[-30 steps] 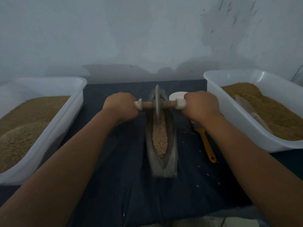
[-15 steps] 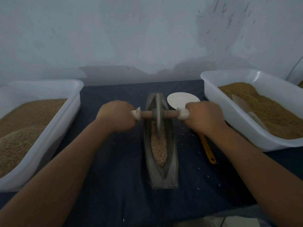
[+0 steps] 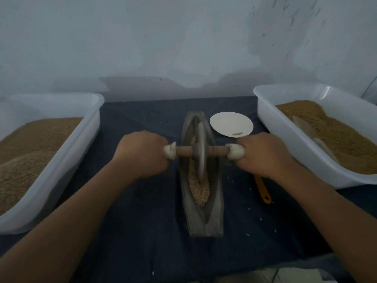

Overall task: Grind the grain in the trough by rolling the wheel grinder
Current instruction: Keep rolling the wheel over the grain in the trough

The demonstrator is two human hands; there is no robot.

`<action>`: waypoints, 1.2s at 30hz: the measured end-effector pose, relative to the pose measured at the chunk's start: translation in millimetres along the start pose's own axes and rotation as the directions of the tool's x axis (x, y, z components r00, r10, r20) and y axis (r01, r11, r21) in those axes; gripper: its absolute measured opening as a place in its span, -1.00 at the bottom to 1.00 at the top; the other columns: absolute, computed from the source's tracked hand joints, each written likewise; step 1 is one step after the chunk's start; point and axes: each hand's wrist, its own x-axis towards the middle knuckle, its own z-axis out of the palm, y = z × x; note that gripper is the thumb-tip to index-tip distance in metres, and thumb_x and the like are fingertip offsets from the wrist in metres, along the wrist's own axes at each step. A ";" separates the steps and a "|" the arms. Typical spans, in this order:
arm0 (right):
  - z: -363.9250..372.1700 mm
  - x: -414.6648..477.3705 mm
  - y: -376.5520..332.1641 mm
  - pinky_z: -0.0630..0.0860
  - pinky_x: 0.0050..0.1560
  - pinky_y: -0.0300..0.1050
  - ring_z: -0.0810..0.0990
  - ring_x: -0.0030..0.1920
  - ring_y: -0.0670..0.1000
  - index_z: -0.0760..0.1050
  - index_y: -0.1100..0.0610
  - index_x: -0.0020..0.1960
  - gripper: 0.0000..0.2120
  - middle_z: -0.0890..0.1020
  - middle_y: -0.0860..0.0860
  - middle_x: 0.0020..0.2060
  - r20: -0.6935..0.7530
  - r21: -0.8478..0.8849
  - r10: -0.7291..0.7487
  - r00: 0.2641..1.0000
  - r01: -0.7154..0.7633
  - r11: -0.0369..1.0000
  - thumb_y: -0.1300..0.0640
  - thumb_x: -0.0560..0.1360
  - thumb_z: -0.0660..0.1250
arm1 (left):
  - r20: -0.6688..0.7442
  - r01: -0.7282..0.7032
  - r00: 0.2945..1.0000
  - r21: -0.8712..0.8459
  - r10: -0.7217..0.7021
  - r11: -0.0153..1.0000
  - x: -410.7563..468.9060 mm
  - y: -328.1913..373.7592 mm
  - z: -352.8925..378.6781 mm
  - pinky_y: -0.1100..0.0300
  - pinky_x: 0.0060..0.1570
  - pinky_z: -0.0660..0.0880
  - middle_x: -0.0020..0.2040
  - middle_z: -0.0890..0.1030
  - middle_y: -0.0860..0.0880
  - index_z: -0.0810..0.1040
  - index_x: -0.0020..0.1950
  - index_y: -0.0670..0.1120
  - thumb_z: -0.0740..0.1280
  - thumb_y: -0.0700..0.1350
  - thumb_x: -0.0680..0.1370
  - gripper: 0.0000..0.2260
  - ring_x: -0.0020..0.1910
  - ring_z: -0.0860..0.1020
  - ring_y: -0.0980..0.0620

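Nearest, two bare forearms reach over a bench draped in dark blue cloth flecked with stray kernels. On it lies the trough, a long, boat-shaped vessel of dull grey metal, pointed at both ends and running away from the person. The near tip of its V-shaped channel is bare. Just beyond, the grain forms a narrow, pale tan ridge, coarse and pebbly, with many kernels looking whole. I judge the grinding under way but far from finished: no fine meal shows, and many more passes look needed. To the right a yellow handle pokes out from under the wrist.

The wheel grinder stands upright about midway along the trough, its thin grey disc biting into the far end of the ridge. A turned wooden axle runs through its hub, capped white at each end. The left grip is clenched round one end, the right grip round the other, knuckles up.

Farther off, a flat round white plate rests beside the trough. The translucent left tub and right tub hold heaped sandy-brown grain. A blotchy pale wall closes the back.
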 end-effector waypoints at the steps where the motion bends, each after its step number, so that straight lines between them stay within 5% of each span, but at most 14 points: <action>1: 1.5 12.8 -1.7 0.52 -0.28 -0.07 0.52 -0.31 -0.12 0.49 -0.10 -0.20 -0.65 0.56 -0.12 -0.34 -0.025 0.002 0.030 0.999 -0.030 1.000 -0.38 0.44 0.26 | 0.010 0.026 1.000 0.003 -0.026 1.000 16.0 -0.2 -1.6 0.16 -0.32 0.42 -0.34 0.52 0.12 0.47 -0.32 0.07 0.31 0.19 0.44 -0.76 -0.33 0.53 0.02; 7: 6.8 52.9 -3.1 0.23 -0.38 -0.13 0.48 -0.33 -0.07 0.41 -0.07 -0.26 -0.68 0.48 -0.11 -0.36 -0.060 -0.073 0.096 0.994 -0.100 0.992 -0.21 0.56 0.34 | 0.037 0.087 0.996 -0.017 -0.086 0.996 44.1 4.3 -10.0 0.10 -0.22 0.48 -0.24 0.58 0.07 0.51 -0.25 0.05 0.29 0.16 0.51 -0.77 -0.25 0.57 -0.05; 14: 7.0 -25.2 5.4 0.56 -0.29 -0.05 0.53 -0.37 -0.13 0.48 -0.14 -0.27 -0.58 0.54 -0.14 -0.42 0.008 0.034 -0.007 1.000 0.006 0.999 -0.45 0.37 0.12 | -0.106 -0.101 0.988 0.103 0.112 0.989 -34.3 5.9 -14.1 0.26 -0.45 0.11 -0.48 0.38 0.14 0.33 -0.39 0.08 0.25 0.21 0.39 -0.73 -0.52 0.32 0.14; 21: 10.6 39.7 2.1 0.56 -0.23 -0.03 0.57 -0.27 0.00 0.45 -0.07 -0.23 -0.52 0.55 -0.10 -0.33 -0.072 0.013 0.078 0.994 -0.077 0.997 -0.47 0.40 0.08 | -0.025 0.042 0.999 0.020 -0.041 0.999 43.8 0.6 -14.1 0.10 -0.22 0.46 -0.30 0.51 0.09 0.49 -0.27 0.06 0.25 0.21 0.55 -0.70 -0.26 0.55 -0.09; 24: 7.8 46.9 1.5 0.63 -0.11 0.04 0.60 -0.21 0.04 0.47 -0.06 -0.19 -0.64 0.61 -0.07 -0.25 -0.012 0.030 0.092 0.996 -0.092 0.995 -0.34 0.54 0.26 | -0.018 0.042 0.999 -0.012 -0.043 0.999 45.2 3.8 -14.9 0.10 -0.22 0.47 -0.31 0.51 0.09 0.46 -0.30 0.06 0.31 0.16 0.51 -0.74 -0.26 0.56 -0.09; 31: 4.0 -29.0 -0.4 0.34 -0.38 -0.12 0.48 -0.38 -0.13 0.47 -0.10 -0.23 -0.72 0.48 -0.15 -0.43 -0.076 -0.018 -0.038 0.996 0.036 0.999 -0.25 0.46 0.42 | -0.123 -0.043 0.991 0.035 0.047 0.998 -33.0 -1.8 3.1 0.23 -0.44 0.13 -0.46 0.40 0.12 0.34 -0.37 0.07 0.24 0.25 0.47 -0.67 -0.49 0.31 0.09; 36: -4.4 17.8 -5.2 0.36 -0.35 -0.09 0.51 -0.32 -0.05 0.40 -0.07 -0.27 -0.64 0.51 -0.10 -0.37 -0.061 0.003 0.021 0.998 -0.021 1.000 -0.28 0.50 0.38 | -0.034 0.076 0.996 -0.040 -0.077 0.996 16.8 -3.6 4.6 0.15 -0.33 0.39 -0.34 0.51 0.10 0.48 -0.30 0.05 0.27 0.21 0.49 -0.71 -0.35 0.51 0.01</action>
